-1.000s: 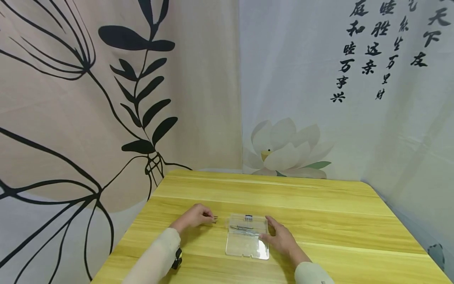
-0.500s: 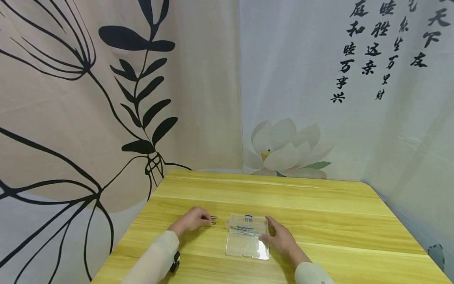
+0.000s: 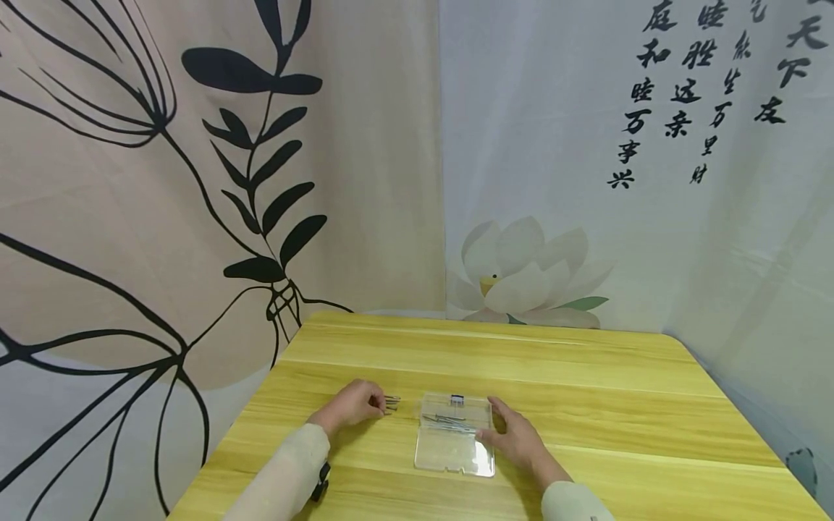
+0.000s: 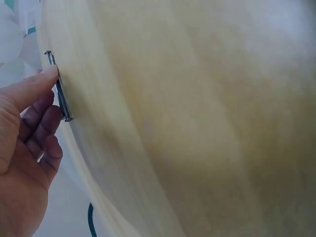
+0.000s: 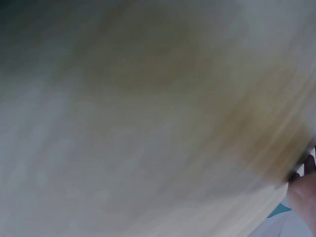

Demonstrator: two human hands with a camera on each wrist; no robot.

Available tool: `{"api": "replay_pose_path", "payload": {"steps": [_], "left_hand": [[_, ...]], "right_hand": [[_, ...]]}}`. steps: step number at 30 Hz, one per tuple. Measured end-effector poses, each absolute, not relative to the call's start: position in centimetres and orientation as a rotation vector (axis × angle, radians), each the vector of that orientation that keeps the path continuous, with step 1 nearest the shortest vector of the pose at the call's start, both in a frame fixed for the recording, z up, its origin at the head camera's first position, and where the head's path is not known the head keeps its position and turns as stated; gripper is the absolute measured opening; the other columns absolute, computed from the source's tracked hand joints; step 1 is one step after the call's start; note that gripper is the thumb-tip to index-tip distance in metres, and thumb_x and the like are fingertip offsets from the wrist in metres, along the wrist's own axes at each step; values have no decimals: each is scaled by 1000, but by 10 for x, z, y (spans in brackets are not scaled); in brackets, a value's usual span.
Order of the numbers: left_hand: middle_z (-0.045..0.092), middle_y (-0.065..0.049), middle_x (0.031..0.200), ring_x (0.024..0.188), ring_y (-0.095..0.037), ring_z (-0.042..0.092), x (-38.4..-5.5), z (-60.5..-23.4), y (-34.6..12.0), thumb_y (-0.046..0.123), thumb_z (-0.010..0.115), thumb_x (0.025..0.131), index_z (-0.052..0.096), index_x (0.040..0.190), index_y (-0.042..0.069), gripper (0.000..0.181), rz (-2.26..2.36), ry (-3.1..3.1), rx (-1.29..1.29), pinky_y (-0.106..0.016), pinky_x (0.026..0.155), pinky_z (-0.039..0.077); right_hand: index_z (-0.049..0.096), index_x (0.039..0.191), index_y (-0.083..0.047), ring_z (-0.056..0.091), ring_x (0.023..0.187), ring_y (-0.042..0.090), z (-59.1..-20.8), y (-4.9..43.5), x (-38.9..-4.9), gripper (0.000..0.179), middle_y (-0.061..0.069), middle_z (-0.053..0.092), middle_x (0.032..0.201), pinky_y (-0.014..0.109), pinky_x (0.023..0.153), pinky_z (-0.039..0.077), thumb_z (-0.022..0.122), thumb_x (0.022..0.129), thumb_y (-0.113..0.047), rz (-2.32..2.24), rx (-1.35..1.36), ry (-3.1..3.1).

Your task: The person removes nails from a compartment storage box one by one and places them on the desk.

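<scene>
My left hand [image 3: 355, 401] pinches a few metal nails [image 3: 392, 403] between thumb and fingers, over the table left of the box. In the left wrist view the nails [image 4: 60, 89] have flat heads and lie side by side under the thumb tip. A clear plastic box [image 3: 454, 460] stands with its lid folded toward me. Several longer nails [image 3: 449, 422] lie in its back half. My right hand [image 3: 517, 438] holds the box at its right side, the thumb near the hinge and the fingers along the outer wall. The right wrist view shows only part of that hand [image 5: 302, 190].
The yellow wood-grain table [image 3: 619, 405] reaches back to a printed curtain [image 3: 378, 181] with dark plants and writing. A black strap [image 3: 321, 483] hangs at the left sleeve.
My left hand has shifted slightly to the left, and more of the nails shows beyond its fingertips. The right hand and the box have stayed in place.
</scene>
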State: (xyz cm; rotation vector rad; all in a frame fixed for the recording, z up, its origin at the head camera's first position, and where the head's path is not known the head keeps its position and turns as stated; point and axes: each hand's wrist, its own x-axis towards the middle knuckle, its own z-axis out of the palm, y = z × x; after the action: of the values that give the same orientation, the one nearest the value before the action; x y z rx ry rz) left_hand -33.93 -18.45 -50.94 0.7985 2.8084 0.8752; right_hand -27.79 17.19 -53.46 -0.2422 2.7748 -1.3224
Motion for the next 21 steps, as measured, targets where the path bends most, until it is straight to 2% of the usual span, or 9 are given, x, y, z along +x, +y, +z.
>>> {"api": "replay_pose_path", "payload": {"steps": [12, 21], "left_hand": [[61, 6, 76, 69, -7, 52, -345, -510, -194, 1, 80, 81, 67, 80, 9, 15, 862, 2847, 821, -27, 63, 47], [60, 6, 78, 71, -11, 53, -349, -501, -191, 7, 75, 88, 69, 84, 10, 8, 906, 2837, 710, -28, 63, 47]], "right_hand": [[38, 152, -9, 35, 135, 50, -532, 171, -277, 79, 20, 48, 145, 68, 106, 24, 75, 88, -38, -1337, -238, 2766], [39, 152, -8, 35, 135, 50, -532, 171, -276, 79, 21, 49, 145, 67, 106, 25, 75, 88, -37, -1340, -249, 2769]]}}
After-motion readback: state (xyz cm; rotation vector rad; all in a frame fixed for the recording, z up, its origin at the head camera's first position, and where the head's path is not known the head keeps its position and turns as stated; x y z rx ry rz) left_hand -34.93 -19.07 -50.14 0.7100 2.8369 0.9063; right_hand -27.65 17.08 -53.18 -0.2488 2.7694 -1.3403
